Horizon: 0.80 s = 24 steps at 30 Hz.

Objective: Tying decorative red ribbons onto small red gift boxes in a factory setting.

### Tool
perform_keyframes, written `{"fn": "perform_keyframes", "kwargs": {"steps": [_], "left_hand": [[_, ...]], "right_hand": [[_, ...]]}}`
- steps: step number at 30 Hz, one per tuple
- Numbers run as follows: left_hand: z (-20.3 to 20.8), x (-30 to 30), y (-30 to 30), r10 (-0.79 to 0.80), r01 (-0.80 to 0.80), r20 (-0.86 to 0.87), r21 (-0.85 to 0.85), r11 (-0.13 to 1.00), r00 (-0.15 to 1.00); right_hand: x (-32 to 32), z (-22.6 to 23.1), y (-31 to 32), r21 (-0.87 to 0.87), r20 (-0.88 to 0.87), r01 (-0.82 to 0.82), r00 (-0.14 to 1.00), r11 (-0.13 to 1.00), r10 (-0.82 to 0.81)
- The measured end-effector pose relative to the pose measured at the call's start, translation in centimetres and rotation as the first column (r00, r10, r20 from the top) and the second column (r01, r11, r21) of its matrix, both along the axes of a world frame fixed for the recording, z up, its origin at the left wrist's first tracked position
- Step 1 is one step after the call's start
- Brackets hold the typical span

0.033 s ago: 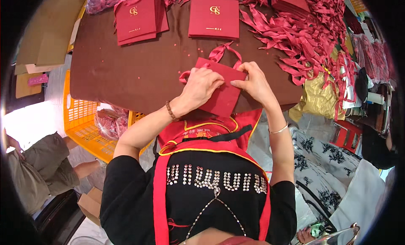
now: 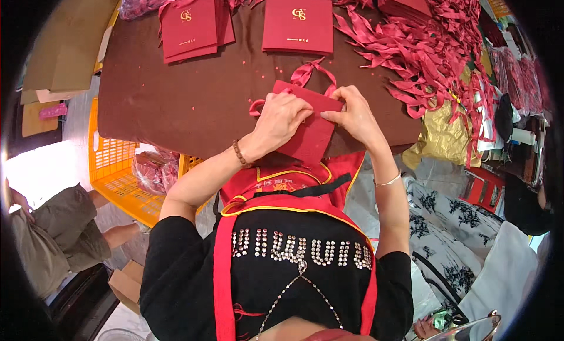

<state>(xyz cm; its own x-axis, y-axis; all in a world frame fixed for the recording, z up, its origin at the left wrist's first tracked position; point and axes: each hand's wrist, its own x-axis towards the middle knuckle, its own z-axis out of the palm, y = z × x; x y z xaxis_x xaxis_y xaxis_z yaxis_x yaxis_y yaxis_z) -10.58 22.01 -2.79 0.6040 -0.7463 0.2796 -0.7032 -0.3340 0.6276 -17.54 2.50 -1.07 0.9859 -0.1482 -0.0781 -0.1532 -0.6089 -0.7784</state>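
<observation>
Pressing red paper bag (image 2: 305,132) flat, left hand (image 2: 281,119), right hand (image 2: 354,115); grip apparently pinching.

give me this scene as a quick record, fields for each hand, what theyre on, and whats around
left hand: left hand pressed on the near left part of the red paper bag
right hand: right hand gripping the bag's right edge
bag: lies flat at the near edge of the brown table, ribbon handle at its far end
far side: two flat red bags with gold emblems
right side: heap of red ribbons
left of table: yellow crate holding a clear sack
wrists: bead bracelet on left, thin bangle on right
</observation>
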Motion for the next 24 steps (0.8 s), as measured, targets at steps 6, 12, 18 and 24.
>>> {"fn": "perform_keyframes", "kwargs": {"steps": [6, 12, 18, 24], "left_hand": [[-0.6, -0.4, -1.4, 0.103, -0.091, 0.145, -0.085, 0.992, 0.984], [-1.0, -0.5, -1.9, 0.130, -0.118, 0.202, -0.073, 0.990, 0.971], [-0.5, -0.5, -2.2, 0.122, -0.109, 0.193, -0.077, 0.991, 0.974], [-0.3, -0.5, -2.5, 0.119, -0.121, 0.239, -0.004, 0.993, 0.964]], "right_hand": [[-0.3, 0.3, 0.1, 0.044, -0.017, 0.015, 1.000, 0.999, -0.015], [-0.5, -0.2, 0.2, 0.017, 0.048, -0.002, 0.999, 1.000, 0.001], [-0.5, -0.1, 0.4, 0.033, 0.039, 0.021, 0.999, 0.999, -0.023], [-0.5, -0.3, 0.5, 0.021, 0.091, -0.001, 0.996, 1.000, -0.001]]}}
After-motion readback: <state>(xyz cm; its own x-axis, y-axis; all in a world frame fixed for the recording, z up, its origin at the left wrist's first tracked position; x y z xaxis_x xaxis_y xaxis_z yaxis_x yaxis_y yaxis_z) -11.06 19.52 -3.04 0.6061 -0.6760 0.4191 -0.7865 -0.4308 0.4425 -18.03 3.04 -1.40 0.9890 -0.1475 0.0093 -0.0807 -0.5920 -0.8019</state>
